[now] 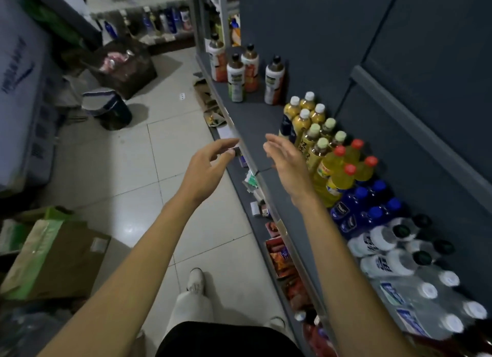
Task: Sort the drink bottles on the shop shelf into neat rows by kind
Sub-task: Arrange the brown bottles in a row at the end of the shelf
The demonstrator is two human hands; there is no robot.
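The fingers of the right hand (286,165) are straight and lightly spread, holding nothing, just beside the pale-capped tea bottles (318,146). The left hand (206,165) has loose, empty fingers and hovers on the aisle side of these bottles. Beyond them, four brown-capped bottles (245,71) stand scattered; I think it is best to bring these close together, one bottle per hand, with labels forward.
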